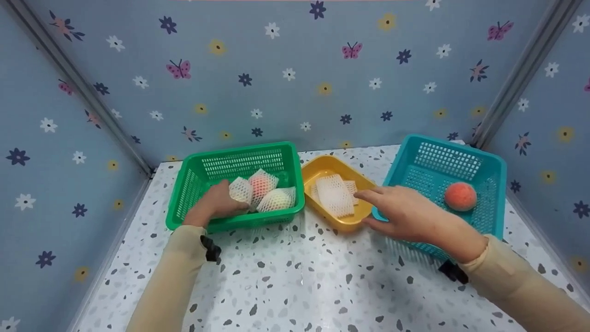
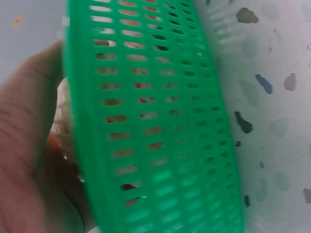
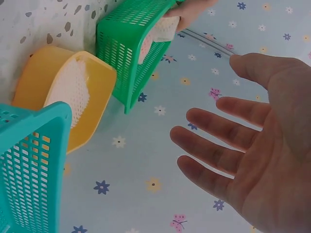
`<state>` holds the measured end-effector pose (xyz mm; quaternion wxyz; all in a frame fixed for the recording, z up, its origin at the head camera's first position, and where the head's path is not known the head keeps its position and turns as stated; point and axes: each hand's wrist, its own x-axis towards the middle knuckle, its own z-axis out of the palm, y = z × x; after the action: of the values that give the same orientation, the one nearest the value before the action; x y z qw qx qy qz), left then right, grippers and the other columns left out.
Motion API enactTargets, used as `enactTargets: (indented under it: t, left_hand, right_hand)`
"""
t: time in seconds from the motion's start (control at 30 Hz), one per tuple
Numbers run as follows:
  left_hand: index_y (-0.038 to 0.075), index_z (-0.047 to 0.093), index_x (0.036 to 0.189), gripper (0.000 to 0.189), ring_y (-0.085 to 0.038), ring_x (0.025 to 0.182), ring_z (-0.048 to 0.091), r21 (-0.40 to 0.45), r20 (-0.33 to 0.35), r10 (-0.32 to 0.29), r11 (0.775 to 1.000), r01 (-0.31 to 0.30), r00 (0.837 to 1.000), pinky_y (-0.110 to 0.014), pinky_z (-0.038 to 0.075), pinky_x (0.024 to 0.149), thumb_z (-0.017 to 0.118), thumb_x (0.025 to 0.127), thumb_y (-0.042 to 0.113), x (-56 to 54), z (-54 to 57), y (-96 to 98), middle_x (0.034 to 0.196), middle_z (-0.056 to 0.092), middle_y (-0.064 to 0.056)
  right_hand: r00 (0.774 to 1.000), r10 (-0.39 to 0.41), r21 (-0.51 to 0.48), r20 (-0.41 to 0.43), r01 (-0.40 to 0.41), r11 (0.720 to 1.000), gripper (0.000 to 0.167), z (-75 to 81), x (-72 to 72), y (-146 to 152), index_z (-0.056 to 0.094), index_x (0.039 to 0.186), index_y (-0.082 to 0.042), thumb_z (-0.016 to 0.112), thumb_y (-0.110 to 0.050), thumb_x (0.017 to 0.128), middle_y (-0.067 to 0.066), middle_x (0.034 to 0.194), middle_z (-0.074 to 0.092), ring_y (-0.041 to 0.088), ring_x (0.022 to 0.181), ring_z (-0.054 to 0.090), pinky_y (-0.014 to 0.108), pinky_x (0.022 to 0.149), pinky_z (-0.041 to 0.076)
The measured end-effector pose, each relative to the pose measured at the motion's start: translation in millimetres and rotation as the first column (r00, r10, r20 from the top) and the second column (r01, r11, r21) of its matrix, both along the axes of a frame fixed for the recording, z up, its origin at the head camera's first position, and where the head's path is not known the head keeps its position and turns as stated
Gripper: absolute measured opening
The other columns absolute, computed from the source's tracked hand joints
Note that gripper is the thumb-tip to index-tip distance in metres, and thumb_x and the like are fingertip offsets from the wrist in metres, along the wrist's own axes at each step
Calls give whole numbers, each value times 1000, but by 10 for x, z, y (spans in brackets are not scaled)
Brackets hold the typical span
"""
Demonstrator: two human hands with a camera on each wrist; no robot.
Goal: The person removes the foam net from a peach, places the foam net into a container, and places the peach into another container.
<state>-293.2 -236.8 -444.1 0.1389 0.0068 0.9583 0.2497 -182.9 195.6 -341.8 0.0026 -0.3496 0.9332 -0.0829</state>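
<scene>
Inside the green basket (image 1: 249, 225), my left hand (image 1: 215, 201) holds a pale peach in a white foam net (image 1: 240, 190). In the left wrist view the basket wall (image 2: 155, 116) hides most of the fingers and the fruit. Two more netted fruits lie there, a reddish peach (image 1: 262, 183) and a pale yellow one (image 1: 278, 199). My right hand (image 1: 408, 214) hovers with spread fingers by the right side of the yellow tray (image 1: 343, 226), holding nothing. White foam nets (image 1: 335, 196) lie flat in that tray.
A blue basket (image 1: 497, 198) stands at the right with one bare orange-red peach (image 1: 461, 196) in it. The speckled white table (image 1: 295, 281) extends in front. Flower-patterned walls (image 1: 286, 92) enclose the back and both sides.
</scene>
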Motion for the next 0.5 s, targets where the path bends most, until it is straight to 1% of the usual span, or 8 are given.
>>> enactTargets:
  t: [0.1, 0.2, 0.33, 0.5]
  left_hand:
    - [0, 29, 143, 94, -34, 106, 52, 40, -56, 0, 999, 2, 998, -52, 46, 86, 76, 77, 48, 50, 86, 5, 124, 50, -20]
    - [2, 36, 135, 84, -32, 100, 53, 82, -134, -4, 997, 15, 991, -50, 48, 83, 79, 75, 44, 99, 168, 29, 117, 52, -16]
    - [5, 41, 128, 77, -28, 95, 53, 124, -235, -9, 992, 39, 972, -46, 50, 77, 81, 73, 42, 201, 265, 88, 110, 52, -12]
    - [10, 41, 128, 79, -26, 92, 53, 170, -312, 4, 984, 52, 950, -43, 50, 72, 81, 72, 49, 378, 399, 213, 108, 51, -8]
  right_hand:
    - [1000, -1, -10, 8, 1, 1000, 53, -30, 5, 5, 54, 137, -15, 65, -39, 92, 5, 126, 62, 21, 102, 61, 40, 85, 53]
    - [1000, -7, -16, 17, 8, 1000, 51, -53, 14, 18, 54, 136, -15, 66, -39, 92, 4, 124, 63, 21, 102, 61, 40, 85, 53]
    - [1000, -13, -16, 23, 14, 1000, 50, -84, 34, 30, 55, 134, -15, 66, -40, 92, 3, 121, 64, 20, 100, 62, 40, 84, 53]
    - [999, -28, -29, 38, 29, 999, 49, -104, 56, 67, 56, 133, -14, 65, -39, 92, 4, 122, 63, 20, 103, 61, 41, 85, 53]
